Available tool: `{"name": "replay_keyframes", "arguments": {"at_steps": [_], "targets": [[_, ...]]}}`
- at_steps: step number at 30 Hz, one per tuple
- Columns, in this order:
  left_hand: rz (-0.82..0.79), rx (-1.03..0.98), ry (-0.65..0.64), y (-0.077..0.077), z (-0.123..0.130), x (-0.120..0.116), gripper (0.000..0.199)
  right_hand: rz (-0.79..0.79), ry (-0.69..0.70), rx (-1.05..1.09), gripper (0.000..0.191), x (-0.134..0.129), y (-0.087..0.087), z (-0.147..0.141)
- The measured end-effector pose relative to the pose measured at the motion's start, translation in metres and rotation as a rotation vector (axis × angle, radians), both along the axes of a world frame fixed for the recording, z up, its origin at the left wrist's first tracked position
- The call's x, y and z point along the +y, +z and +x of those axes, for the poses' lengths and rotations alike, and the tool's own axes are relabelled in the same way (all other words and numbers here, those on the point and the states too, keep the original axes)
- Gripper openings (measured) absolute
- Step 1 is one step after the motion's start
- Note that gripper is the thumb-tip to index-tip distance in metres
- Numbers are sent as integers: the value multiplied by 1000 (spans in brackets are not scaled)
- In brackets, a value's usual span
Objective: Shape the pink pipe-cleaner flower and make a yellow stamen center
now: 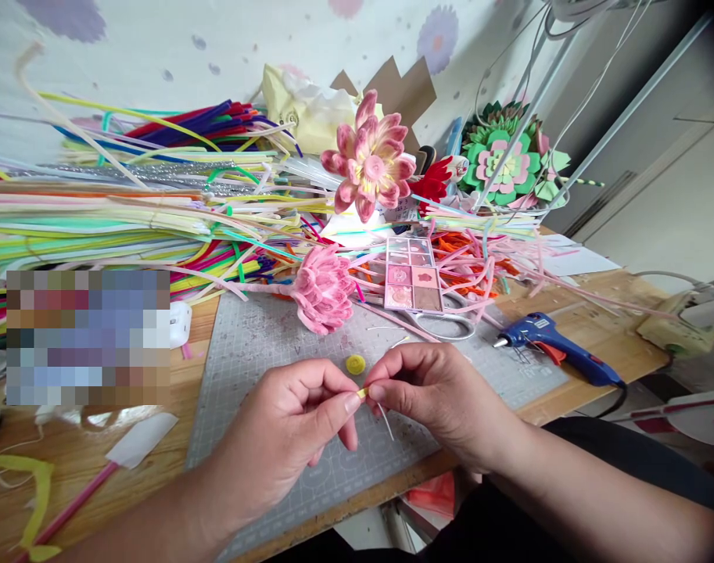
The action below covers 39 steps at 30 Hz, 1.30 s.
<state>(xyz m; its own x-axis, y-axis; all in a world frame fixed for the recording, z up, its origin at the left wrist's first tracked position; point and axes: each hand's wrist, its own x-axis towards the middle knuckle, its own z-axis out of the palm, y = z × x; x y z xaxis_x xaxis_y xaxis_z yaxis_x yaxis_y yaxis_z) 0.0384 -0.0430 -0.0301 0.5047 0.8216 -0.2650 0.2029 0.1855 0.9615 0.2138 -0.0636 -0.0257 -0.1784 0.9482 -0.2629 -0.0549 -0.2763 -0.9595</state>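
Over the front of the grey cutting mat (233, 367), my left hand (301, 414) pinches one end of a short yellow pipe cleaner piece (363, 392) between thumb and forefinger. The other end sits in the closed fingertips of my right hand (435, 391). A thin whitish strand (387, 422) hangs below the right fingertips; where it starts is hidden. Just beyond my hands, a small round yellow coil (355, 364) lies flat on the mat. A pink pipe cleaner flower (324, 289) rests on its side at the mat's back edge.
A blue glue gun (559, 348) lies at the right, its nozzle toward the mat. Scissors (450, 322) sit partly under a makeup palette (412, 274). Bundles of pipe cleaners (98, 211) fill the back left. A second pink flower (373, 168) stands upright behind.
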Motion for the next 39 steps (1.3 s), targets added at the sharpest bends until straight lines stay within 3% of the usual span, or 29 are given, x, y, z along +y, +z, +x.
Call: {"name": "replay_keyframes", "arguments": {"at_steps": [6,11,14,22,27,33,39], "targets": [[-24,-3,17,1,1,-4,14,5,21,-22,24,-3,-3,-2],[-68,-111,32,0,4,-7,9,63,26,-1,28,-2,-27,0],[-75,-151,47,-3,4,-6,9,16,38,66,30,0,-36,-2],[-98,-249,23,-6,2,-2,13,-157,24,337,29,0,-30,-11],[-139,-224,147,-4,-2,3,18,-23,-3,364,24,8,-20,-3],[-170,-248,170,-3,-3,6,19,187,-320,131,22,16,-10,37],[-150,-195,180,-4,-5,8,21,461,-411,-635,21,8,-3,106]]}}
